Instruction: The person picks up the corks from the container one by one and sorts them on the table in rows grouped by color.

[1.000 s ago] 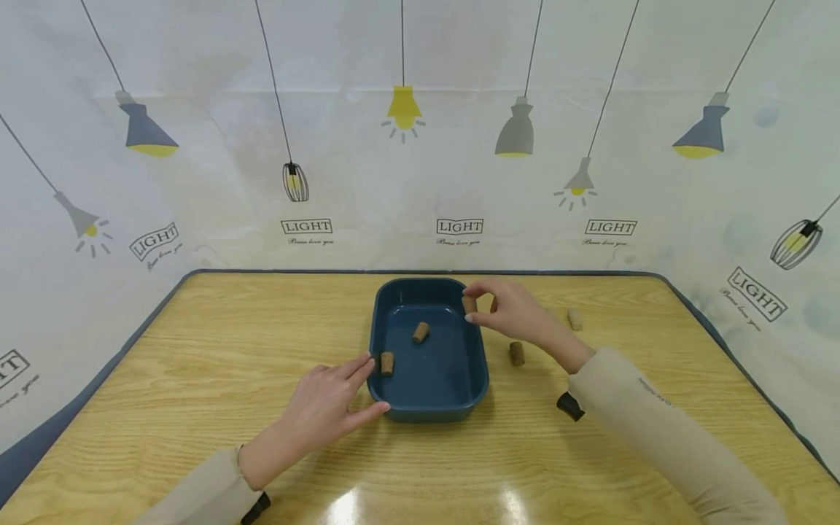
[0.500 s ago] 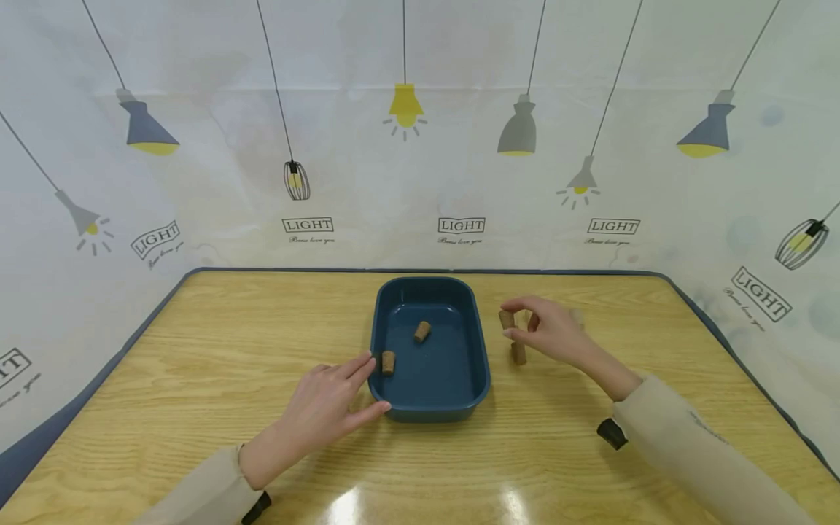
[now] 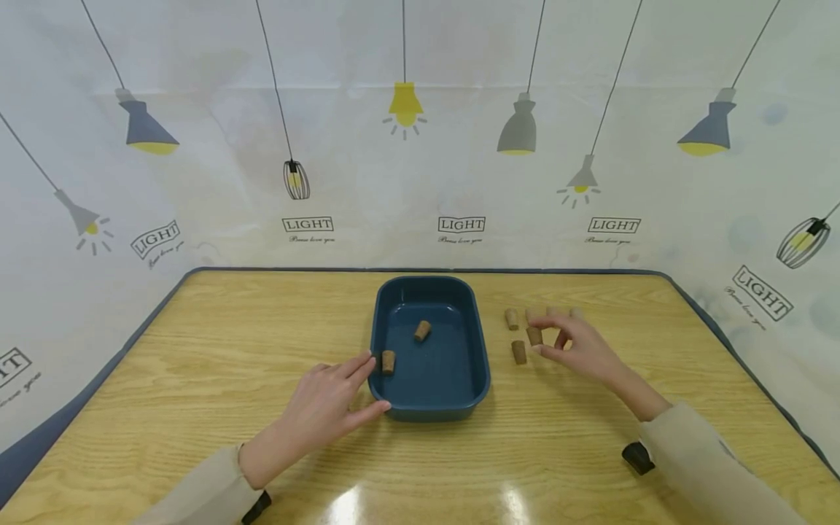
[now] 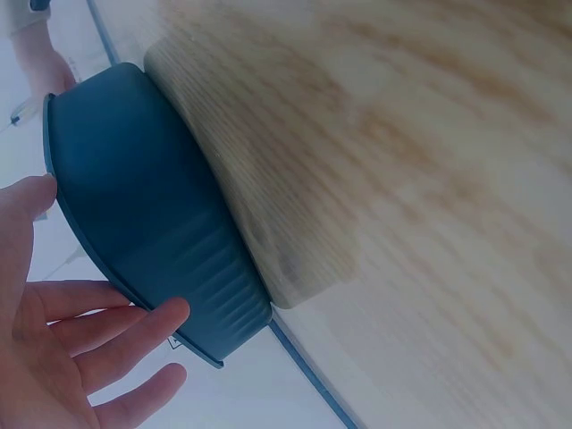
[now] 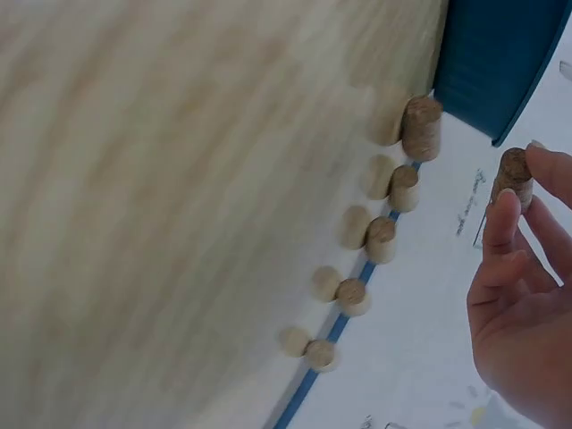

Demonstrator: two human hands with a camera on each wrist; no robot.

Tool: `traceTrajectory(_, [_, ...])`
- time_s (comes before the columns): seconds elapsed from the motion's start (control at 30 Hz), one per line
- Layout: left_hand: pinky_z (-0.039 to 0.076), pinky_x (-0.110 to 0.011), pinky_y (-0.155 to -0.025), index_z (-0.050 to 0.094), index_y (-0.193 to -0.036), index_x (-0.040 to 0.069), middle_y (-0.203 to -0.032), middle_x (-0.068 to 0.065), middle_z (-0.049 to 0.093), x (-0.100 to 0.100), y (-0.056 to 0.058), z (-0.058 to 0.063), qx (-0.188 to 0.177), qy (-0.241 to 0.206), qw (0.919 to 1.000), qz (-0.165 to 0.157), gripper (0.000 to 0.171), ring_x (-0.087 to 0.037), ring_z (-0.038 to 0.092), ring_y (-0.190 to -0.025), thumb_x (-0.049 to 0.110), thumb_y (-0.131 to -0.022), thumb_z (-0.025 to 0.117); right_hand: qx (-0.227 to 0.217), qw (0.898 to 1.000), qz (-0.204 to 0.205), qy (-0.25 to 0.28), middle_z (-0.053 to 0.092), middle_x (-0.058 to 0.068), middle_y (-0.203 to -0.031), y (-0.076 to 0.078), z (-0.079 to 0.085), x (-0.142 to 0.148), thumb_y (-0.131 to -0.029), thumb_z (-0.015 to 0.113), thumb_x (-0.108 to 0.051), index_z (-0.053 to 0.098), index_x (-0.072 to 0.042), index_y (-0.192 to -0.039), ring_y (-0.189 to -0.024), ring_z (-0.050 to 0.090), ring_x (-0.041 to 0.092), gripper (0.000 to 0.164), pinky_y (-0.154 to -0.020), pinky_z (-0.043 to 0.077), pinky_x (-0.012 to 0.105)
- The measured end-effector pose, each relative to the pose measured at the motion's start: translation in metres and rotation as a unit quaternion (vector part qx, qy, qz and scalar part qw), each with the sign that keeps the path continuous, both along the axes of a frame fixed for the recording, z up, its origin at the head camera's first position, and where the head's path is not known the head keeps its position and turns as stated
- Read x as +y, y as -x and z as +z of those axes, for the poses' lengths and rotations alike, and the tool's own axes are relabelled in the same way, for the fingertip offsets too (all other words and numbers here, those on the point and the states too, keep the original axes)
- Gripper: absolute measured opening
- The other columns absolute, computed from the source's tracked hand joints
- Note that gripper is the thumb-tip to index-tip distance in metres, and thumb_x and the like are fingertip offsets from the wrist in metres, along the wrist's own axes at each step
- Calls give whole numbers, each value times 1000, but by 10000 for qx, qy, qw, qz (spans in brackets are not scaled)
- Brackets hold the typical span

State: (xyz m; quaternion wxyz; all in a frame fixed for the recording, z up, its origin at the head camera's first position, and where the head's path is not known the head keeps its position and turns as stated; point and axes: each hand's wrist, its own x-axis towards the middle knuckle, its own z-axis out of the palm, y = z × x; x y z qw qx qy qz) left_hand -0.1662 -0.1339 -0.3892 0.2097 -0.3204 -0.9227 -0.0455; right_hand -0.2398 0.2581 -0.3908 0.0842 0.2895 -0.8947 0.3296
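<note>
My right hand (image 3: 580,350) pinches a brown cork (image 3: 534,336) between thumb and fingertips. The right wrist view shows this cork (image 5: 512,174) raised off the tabletop. Just left of it in the head view, another cork (image 3: 519,353) stands on the table. Behind is a row of several corks (image 3: 511,319), partly covered by my fingers. The deep blue rectangular dish (image 3: 429,415) sits mid-table with two corks inside, one cork (image 3: 422,332) toward the middle and one cork (image 3: 389,362) by the left wall. With fingers extended, my left hand (image 3: 321,401) touches the dish's left rim and near corner.
The wooden table (image 3: 197,379) ends at a dark blue edging along the back and sides. Beyond it rises a white backdrop (image 3: 367,160) printed with hanging lamps. A black strap piece (image 3: 637,458) shows beside my right sleeve.
From the dish's right rim, my right hand has moved right and slightly nearer with the cork, uncovering corks in the back row. The left hand and the dish stay in place.
</note>
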Motion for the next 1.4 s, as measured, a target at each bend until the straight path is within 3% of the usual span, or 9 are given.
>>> traceTrajectory(0.3, [47,-35,-61,61,-114,4,-114,-10,57,0,0,0,67,8,10000,3,65,-18,61,-63,58,-78,53,-542,9985,-123,-12,57,9,-107,1,-9,21,-82,64,-14,55,-2,-117,-60,49,12,38,-44,38,25])
traceTrajectory(0.63, [47,-36,-61,61,-114,4,-114,-10,57,0,-1,0,44,-32,10000,-6,65,-17,60,-62,57,-78,54,-910,9951,-118,-365,56,16,-108,5,-9,19,-82,64,-13,52,4,-117,-58,49,12,41,-48,40,27])
traceTrajectory(0.9, [47,-36,-61,61,-114,4,-115,-10,57,0,-1,1,15,13,10000,15,65,-18,60,-63,58,-78,52,-993,9938,-197,-460,56,22,-105,11,-12,15,-80,65,-9,53,7,-115,-52,46,11,39,-48,40,27])
traceTrajectory(1.4, [47,-36,-61,61,-114,4,-114,-10,57,0,-1,0,26,3,10000,8,66,-18,60,-63,58,-78,53,-1033,9920,-254,-682,57,20,-102,14,-16,14,-79,66,-10,55,6,-110,-64,51,13,37,-55,42,29])
